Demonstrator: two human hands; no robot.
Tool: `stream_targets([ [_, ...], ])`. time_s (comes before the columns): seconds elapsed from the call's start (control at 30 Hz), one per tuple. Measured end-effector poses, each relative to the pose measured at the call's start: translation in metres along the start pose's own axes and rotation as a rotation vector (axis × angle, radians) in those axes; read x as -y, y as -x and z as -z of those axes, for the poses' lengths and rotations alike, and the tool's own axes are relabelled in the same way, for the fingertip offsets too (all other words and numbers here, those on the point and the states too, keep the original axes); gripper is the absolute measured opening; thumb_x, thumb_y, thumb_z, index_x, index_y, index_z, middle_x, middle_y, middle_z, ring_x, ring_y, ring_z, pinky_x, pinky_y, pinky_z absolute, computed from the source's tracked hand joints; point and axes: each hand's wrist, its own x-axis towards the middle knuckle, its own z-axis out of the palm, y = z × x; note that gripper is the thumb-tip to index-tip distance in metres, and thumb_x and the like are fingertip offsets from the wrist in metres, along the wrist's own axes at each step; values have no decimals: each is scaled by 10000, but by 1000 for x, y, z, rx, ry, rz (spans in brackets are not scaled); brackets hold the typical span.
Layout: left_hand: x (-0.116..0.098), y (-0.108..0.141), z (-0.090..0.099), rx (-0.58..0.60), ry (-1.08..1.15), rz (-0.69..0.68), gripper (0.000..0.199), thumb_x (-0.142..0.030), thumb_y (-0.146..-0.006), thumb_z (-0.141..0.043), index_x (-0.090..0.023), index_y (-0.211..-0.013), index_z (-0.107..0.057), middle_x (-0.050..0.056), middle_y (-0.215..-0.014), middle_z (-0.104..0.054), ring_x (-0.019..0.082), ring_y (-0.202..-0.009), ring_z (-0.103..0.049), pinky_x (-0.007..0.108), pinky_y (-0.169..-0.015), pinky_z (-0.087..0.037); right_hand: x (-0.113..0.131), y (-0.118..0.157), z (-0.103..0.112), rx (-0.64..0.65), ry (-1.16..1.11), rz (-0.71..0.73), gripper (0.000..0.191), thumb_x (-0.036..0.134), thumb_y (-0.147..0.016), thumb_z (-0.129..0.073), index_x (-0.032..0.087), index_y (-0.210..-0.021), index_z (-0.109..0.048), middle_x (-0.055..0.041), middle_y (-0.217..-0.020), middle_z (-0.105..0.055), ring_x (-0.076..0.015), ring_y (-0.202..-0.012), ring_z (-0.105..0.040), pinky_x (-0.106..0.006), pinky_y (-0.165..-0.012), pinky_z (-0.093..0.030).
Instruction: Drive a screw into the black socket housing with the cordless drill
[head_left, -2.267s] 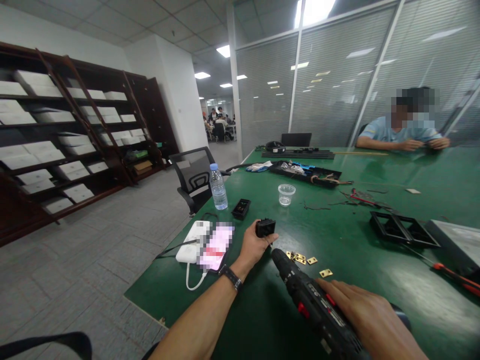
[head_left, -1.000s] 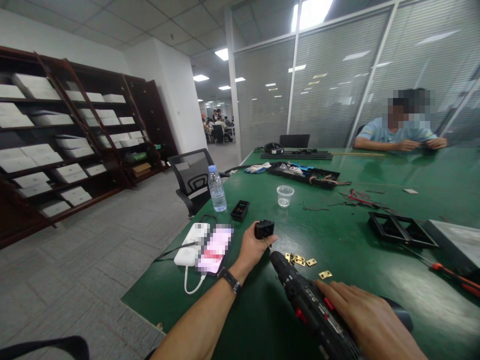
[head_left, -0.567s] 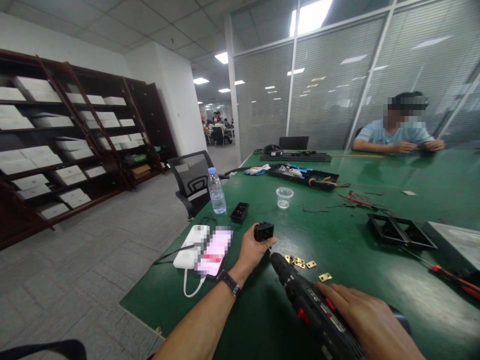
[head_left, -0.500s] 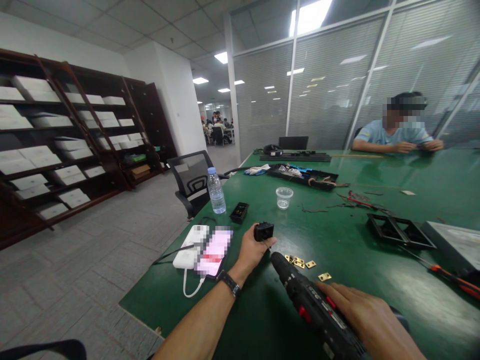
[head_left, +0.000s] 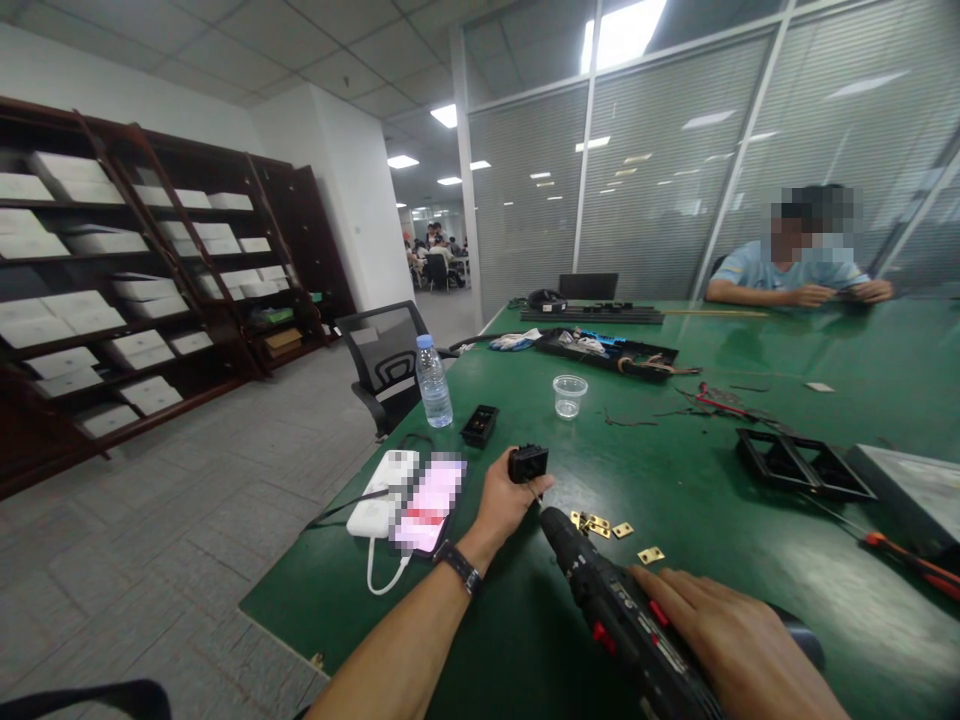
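a small black boxy plastic part [head_left: 528, 463] sits pinched upright on the green felt-topped table [head_left: 697, 500], near its front left corner, and the left hand [head_left: 504, 497] closes around its near side with thumb and fingers. the right hand [head_left: 731, 640] wraps over the body of a black cordless drill with red buttons [head_left: 611, 615], gripping it from above; the drill's nose points to about eleven o'clock and its thin bit meets the black part's lower right edge, just beside the left thumb.

at three o'clock from the drill's nose lie several small brass hinges [head_left: 600, 524], scattered flat and close together. at nine o'clock from the left hand a smartphone with a lit screen [head_left: 430, 502] rests partly on a white power bank [head_left: 385, 480], with a white cable looping off the near end. at twelve o'clock from the black part stands a clear plastic cup [head_left: 569, 395]; toward eleven o'clock are a second black rectangular part [head_left: 480, 424] and a clear water bottle with a blue cap [head_left: 434, 381]. out at two o'clock a black double-opening frame [head_left: 802, 464] lies flat, and a red-handled screwdriver [head_left: 909, 568] lies beyond it near the right edge. at the far side another person in a light blue shirt [head_left: 787, 268] sits with both hands on the table.
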Motion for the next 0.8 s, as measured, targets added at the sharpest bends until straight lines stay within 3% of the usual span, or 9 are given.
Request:
stream_targets([
  [0.3, -1, 0, 0, -14, -23, -3, 391, -323, -625, -907, -153, -817, -612, -35, -771, -582, 118, -747, -502, 239, -729, -409, 5, -1, 4, -40, 21, 34, 369, 252, -907, -494, 189, -1225, -670, -104, -962, -707, -253, -826, -715, -402, -748, -613],
  [0.67, 1, -1, 1, -5, -38, -7, 414, -355, -624, -908, -157, -830, -608, -26, -791, -585, 126, -762, -510, 243, -740, -416, 2, 0, 2, -98, 41, 68, 395, 228, -872, -519, 193, -1237, -664, -122, -1082, -730, -260, -857, -723, -391, -724, -614],
  [0.8, 1, -1, 1, -3, -32, -4, 404, -350, -635, -902, -156, -836, -610, -24, -795, -588, 124, -762, -511, 243, -744, -420, 3, -1, 5, -104, 3, 43, 418, 233, -825, -580, 220, -1231, -674, -97, -1044, -739, -253, -850, -724, -365, -745, -604],
])
